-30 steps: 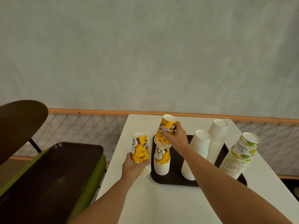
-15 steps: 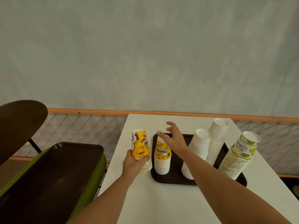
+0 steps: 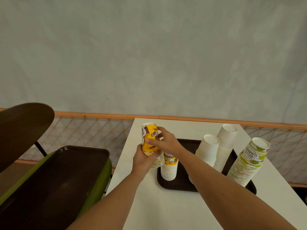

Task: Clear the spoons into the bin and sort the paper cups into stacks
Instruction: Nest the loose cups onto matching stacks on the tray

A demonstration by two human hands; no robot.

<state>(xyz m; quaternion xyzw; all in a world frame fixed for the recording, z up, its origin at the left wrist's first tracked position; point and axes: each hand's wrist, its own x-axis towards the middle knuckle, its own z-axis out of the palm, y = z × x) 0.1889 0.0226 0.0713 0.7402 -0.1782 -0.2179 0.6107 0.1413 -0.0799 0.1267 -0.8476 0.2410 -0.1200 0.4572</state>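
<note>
Where both bare forearms reach out over the white table (image 3: 166, 211), the brown tray (image 3: 180, 186) lies just ahead of them, and every place below is told from that tray. At its left edge the left hand (image 3: 143, 161) is curled round the lower part of the held yellow stack (image 3: 157, 161), palm and fingers wrapped about the nested rims; whether the stack's bottom touches the table is hidden by the hand. Just above, the right hand (image 3: 167, 143) reaches across the tray's left end and pinches the top yellow cup (image 3: 149, 138), thumb on the near face of the print, the other fingers curled round the far side near the upturned base. That cup sits upside down as the uppermost of the held stack, slightly tilted.

On the tray's left end, directly beneath the right wrist, stands a second yellow stack (image 3: 169, 169), mostly white rims below its printed top. Toward the tray's right half stand two white stacks (image 3: 207, 151), one behind the other, leaning left. At the tray's right end a lime-print stack (image 3: 247, 163) leans right.

Left of the tray, off the table, a dark tray (image 3: 54, 180) rests on a green seat (image 3: 102, 178).
</note>
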